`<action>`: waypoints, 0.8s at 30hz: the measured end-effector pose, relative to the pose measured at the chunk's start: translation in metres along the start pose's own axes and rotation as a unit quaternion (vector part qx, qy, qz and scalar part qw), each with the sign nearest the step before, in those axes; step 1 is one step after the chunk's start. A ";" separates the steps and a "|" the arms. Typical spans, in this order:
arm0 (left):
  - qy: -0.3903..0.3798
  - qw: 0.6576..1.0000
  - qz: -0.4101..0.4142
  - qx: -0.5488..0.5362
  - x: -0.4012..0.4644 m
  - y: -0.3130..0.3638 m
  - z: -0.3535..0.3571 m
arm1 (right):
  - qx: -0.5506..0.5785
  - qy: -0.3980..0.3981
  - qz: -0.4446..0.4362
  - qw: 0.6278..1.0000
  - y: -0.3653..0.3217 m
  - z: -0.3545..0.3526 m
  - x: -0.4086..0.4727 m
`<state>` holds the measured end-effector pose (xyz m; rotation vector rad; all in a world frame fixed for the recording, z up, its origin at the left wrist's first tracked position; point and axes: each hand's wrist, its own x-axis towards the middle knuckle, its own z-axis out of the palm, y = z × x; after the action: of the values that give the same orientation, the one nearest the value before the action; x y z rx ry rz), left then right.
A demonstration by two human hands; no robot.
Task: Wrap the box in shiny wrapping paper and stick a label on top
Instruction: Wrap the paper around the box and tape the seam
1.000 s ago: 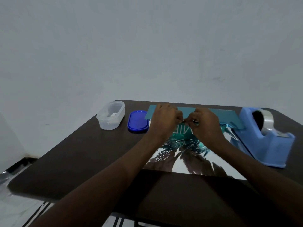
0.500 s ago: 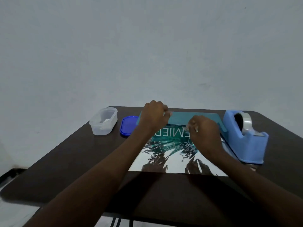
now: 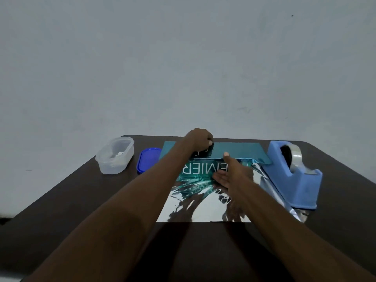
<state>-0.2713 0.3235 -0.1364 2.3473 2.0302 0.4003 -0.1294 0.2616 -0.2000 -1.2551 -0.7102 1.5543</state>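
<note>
A flat teal box lies at the far edge of the shiny silver wrapping paper, which mirrors the box's white lettering. My left hand rests on top of the box with its fingers curled round a small dark thing that I cannot identify. My right hand lies flat on the paper just in front of the box. Its fingers are straight and its thumb touches the box's front edge. No label shows.
A blue tape dispenser stands on the paper's right edge, close to my right forearm. Left of the box are a blue lid and a clear plastic tub. The dark table ends near the wall behind.
The hands were pinching something together at the box's front and have parted. The left moved farther onto the box, still curled. The right opened flat on the paper.
</note>
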 end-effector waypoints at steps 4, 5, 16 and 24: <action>0.006 1.000 -0.002 -0.025 0.005 -0.009 -0.001 | -0.002 0.030 -0.004 1.000 0.000 0.006 0.006; 0.004 0.999 -0.006 -0.033 0.006 -0.011 -0.001 | -0.004 0.032 -0.003 0.999 -0.001 0.008 0.007; -0.018 0.994 -0.076 -0.074 0.006 -0.021 -0.009 | -0.091 0.013 -0.010 0.996 -0.017 0.022 0.023; 0.030 0.989 -0.144 -0.034 -0.023 -0.051 -0.024 | -0.228 -0.062 -0.020 0.971 -0.052 0.027 0.037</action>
<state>-0.3281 0.3057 -0.1258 1.9840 2.2960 0.5246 -0.1377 0.3181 -0.1601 -1.4693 -1.2173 1.4923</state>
